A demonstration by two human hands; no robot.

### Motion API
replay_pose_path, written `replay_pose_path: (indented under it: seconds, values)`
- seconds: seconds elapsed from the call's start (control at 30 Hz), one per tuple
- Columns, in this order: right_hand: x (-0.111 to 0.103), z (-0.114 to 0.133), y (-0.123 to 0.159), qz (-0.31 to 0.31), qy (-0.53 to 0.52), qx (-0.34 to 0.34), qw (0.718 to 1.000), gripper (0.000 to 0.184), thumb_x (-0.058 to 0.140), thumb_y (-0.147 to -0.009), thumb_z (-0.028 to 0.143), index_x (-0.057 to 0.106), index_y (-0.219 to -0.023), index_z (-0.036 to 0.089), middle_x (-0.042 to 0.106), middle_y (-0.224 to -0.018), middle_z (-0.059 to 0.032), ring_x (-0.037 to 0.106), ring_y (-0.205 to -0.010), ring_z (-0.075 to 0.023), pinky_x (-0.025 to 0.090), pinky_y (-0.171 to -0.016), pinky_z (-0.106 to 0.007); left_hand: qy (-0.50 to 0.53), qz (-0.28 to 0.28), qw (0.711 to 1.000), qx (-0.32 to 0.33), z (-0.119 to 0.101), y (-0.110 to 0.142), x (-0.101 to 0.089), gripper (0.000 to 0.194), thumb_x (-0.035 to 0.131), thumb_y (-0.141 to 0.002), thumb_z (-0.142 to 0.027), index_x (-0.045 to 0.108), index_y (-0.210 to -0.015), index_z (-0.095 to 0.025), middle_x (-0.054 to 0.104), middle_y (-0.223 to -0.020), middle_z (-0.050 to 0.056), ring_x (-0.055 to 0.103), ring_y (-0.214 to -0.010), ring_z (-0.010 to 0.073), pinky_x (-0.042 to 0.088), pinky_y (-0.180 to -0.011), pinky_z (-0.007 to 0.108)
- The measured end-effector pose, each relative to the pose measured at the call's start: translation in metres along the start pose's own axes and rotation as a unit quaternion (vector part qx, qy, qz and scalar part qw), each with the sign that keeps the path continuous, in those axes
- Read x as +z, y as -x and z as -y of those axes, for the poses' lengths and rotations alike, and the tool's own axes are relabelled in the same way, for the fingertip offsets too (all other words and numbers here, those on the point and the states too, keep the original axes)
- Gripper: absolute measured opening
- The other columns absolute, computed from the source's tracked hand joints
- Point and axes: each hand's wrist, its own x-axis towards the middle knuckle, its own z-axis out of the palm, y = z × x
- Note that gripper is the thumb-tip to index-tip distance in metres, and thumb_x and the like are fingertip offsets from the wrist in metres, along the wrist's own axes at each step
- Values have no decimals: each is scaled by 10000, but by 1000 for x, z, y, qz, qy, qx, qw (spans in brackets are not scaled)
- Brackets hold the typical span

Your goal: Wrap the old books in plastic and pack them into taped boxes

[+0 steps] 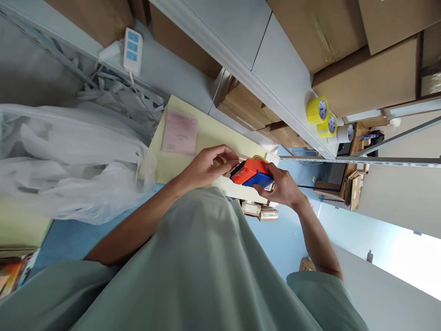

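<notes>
Step in hand, by judgement: two-handed work at a red-and-blue tape dispenser (248, 169), right of the pink slip (180, 132) over the surface (213, 135) — right hand (284, 186) gripping its body, left hand (212, 166) curled beside its black end, contents undeterminable. The next move likely calls for a firm right grip and careful left fingers. Dispenser appears tilted, bright, without visible damage.
</notes>
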Motion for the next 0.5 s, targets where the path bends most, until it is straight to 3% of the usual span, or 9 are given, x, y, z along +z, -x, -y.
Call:
replay_pose_path:
  seconds: [0.23, 0.5]
  values:
    - [0, 9, -17, 79, 15, 90, 993, 526, 707, -1001, 765, 671, -1122, 254, 800, -910, -55, 772, -806, -282, 519, -719, -340, 58, -28, 996, -69, 51, -6, 8, 409, 772, -899, -601, 704, -948, -200, 703, -830, 28, 634, -714, 165, 511, -661, 298]
    - [-22, 20, -31, 205, 68, 160, 963, 497, 683, -1022, 750, 713, -1058, 255, 829, -939, -67, 784, -890, -289, 476, -707, -324, 116, -46, 982, -139, 95, -1, 36, 594, 764, -819, -791, 693, -883, -205, 728, -865, 61, 647, -817, 210, 516, -758, 338]
